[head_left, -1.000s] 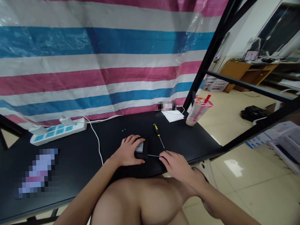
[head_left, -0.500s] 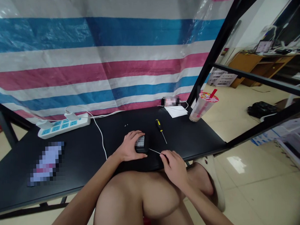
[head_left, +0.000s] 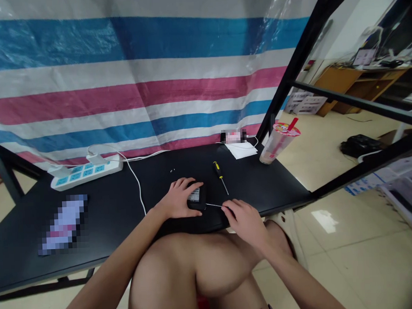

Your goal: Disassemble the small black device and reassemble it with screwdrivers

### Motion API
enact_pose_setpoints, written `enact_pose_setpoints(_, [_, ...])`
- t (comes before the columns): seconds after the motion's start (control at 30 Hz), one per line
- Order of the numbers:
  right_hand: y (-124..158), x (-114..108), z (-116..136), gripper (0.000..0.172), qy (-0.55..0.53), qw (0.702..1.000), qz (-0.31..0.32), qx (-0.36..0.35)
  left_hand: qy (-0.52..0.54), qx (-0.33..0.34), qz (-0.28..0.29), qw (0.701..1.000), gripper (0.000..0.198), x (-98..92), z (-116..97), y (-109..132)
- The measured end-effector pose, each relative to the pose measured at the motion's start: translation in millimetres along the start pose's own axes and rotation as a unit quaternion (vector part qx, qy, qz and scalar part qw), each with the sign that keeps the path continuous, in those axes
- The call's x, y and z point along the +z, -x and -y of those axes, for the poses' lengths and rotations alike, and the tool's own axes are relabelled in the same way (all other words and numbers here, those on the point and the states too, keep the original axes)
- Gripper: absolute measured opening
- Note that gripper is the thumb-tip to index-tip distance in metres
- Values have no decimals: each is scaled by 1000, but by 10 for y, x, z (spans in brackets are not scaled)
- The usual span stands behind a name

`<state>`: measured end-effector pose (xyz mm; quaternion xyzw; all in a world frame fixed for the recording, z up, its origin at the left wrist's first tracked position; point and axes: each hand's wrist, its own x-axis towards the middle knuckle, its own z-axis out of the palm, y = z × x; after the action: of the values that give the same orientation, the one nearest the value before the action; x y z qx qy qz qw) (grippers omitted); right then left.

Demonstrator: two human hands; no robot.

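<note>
**Left hand** (head_left: 176,200): fingers curled and partly closed over a black rectangular case (head_left: 197,198), which has a small printed label on top and lies at lower centre, near the front edge of a black table (head_left: 109,213).

**Right hand** (head_left: 245,221): nearly closed, pinching a thin steel rod (head_left: 214,204).

**Rod position:** just right of the case, its long axis almost level across the frame, sloping slightly down to the right. The free tip points left at the case's right side, just beside it; contact cannot be told. The other end is hidden in the right hand.

**Nearby:** a yellow-and-black screwdriver (head_left: 219,172) lies above the rod, its shaft aimed toward the lower right. Two tiny screws (head_left: 173,170) sit further left, beyond the case.

**Risks:** a slanted push could skid the rod tip off the case toward the left hand. A loosened left hand could let the case shift. Knocked, the small screws could roll and be hard to find on the dark tabletop.
</note>
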<state>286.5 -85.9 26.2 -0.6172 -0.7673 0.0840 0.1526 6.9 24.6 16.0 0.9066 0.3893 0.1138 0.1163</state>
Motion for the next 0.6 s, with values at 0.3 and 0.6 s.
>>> enact_pose_setpoints(0.3, [-139, -217, 87, 34, 125, 990, 20, -56, -57, 20, 50, 997, 109, -191, -95, -40])
enact_pose_setpoints(0.6, [-52, 133, -16, 33, 75, 994, -58, -53, -62, 54, 56, 995, 92, -193, -96, -111])
